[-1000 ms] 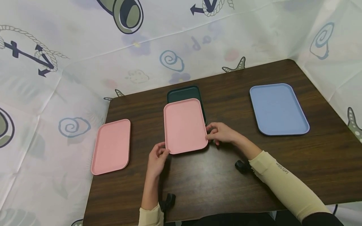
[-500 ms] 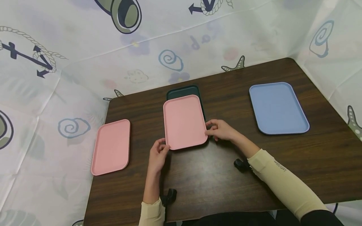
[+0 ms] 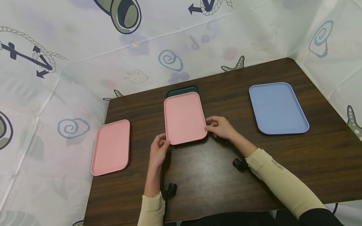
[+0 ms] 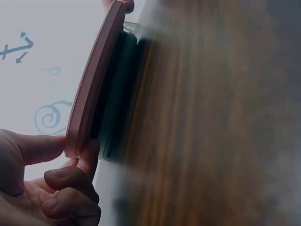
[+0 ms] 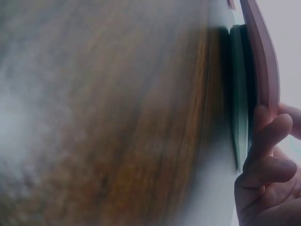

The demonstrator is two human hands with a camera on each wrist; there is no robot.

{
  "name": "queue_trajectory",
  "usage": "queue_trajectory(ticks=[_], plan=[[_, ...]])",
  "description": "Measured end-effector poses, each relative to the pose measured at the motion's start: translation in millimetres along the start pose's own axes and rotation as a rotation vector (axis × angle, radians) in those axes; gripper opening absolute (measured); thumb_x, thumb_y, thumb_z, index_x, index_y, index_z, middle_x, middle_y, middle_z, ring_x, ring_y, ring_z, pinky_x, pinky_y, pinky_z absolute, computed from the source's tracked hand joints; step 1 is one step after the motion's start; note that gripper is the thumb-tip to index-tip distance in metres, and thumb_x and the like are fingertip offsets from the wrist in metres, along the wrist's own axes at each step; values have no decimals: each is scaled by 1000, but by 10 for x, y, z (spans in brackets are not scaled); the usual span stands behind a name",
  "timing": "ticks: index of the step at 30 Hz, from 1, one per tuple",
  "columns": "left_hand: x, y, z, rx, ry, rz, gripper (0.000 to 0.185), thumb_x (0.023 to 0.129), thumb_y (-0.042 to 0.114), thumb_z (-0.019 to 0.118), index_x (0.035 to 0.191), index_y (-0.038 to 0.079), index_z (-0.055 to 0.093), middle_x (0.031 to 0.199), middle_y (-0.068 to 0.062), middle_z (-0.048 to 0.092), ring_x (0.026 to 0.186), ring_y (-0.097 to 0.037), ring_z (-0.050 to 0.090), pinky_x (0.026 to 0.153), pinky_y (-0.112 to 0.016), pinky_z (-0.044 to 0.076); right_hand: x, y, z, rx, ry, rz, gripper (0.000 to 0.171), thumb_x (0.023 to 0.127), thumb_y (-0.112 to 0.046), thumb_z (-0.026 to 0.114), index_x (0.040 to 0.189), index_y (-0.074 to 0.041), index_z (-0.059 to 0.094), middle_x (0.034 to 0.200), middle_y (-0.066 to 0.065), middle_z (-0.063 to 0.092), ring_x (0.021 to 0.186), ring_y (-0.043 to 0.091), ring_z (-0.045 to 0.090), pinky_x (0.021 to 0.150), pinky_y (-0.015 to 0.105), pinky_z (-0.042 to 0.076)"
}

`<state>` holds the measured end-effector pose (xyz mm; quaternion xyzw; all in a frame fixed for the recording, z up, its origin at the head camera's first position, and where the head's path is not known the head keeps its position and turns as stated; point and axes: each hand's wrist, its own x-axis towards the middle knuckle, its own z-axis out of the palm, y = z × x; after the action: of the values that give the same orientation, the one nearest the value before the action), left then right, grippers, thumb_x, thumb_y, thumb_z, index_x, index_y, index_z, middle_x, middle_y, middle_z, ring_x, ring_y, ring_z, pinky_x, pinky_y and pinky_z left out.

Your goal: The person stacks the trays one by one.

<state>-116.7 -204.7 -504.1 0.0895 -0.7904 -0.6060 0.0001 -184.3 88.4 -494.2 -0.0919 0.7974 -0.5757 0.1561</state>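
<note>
Hands point(image 3: 159, 150) hold pink tray point(image 3: 184, 116) lengthwise, pointing away over green tray point(image 3: 182, 90).

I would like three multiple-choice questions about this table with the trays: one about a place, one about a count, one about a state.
1. Where is the blue tray?
A. right side of the table
B. under a pink tray
C. in the left hand

2. How many pink trays are there?
A. one
B. two
C. four

3. How is the middle pink tray held?
A. lying untouched
B. one hand only
C. both hands pinch its near corners

Answers:
1 A, it lies alone there.
2 B, the second pink tray lies at the left.
3 C, left hand and right hand hold it over the dark green tray.
</note>
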Motion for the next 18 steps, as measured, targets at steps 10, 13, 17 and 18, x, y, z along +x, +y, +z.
queue_trajectory(ticks=[10,13,17,18], plan=[[50,255,28,35,14,6,34,93,0,61,126,-7,57,96,-28,63,65,-14,48,59,-26,37,71,-41,-26,-6,44,3,40,92,-12,67,128,4,58,80,25,65,49,19,50,50,25,37],[138,147,38,40,35,3,32,94,2,62,126,-3,59,95,-23,63,65,-14,48,59,-26,37,102,-29,-28,-14,56,11,41,93,-12,66,130,4,59,82,25,65,48,17,50,51,25,38],[225,53,58,51,66,15,30,93,5,64,123,2,62,93,-16,63,65,-13,48,59,-25,37,149,-17,-31,-25,76,8,41,93,-13,66,130,4,59,84,24,66,47,14,49,52,26,39],[241,46,63,55,73,22,29,93,5,64,122,2,63,92,-15,63,65,-13,48,59,-25,37,158,-17,-33,-30,82,8,41,93,-14,66,130,3,60,84,23,66,47,14,49,53,26,40]])
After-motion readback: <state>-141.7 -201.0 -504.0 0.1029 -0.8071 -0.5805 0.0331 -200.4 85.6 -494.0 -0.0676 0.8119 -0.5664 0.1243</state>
